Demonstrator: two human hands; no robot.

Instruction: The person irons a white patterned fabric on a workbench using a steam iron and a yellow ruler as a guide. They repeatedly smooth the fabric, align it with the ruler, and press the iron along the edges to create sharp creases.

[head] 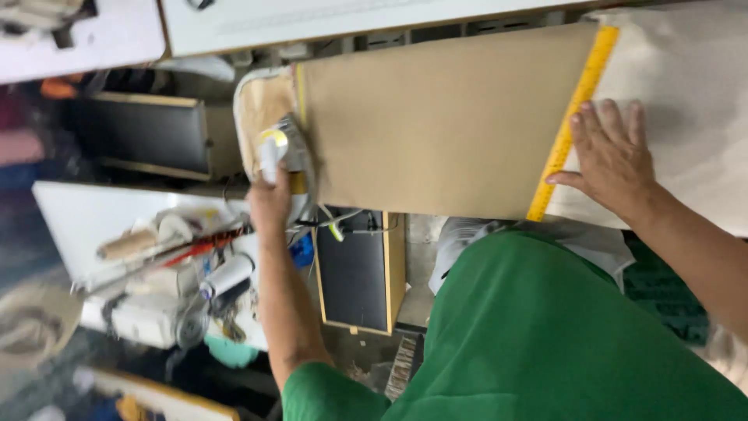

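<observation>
A wide tan sheet of fabric or paper point(444, 125) lies flat across a padded ironing board point(261, 101). My left hand point(270, 204) grips the handle of a grey clothes iron point(287, 160) resting at the board's left end, at the sheet's edge. My right hand point(612, 156) lies flat, fingers spread, on pale cloth point(686, 93) beside a yellow ruler point(571, 117) that runs along the tan sheet's right edge. My thumb touches the ruler.
A white side table point(86, 214) at the left holds rolls, spools and tools. A dark wooden cabinet point(148, 134) stands behind it, another dark box point(358, 269) under the board. My green garment point(538, 335) fills the lower right.
</observation>
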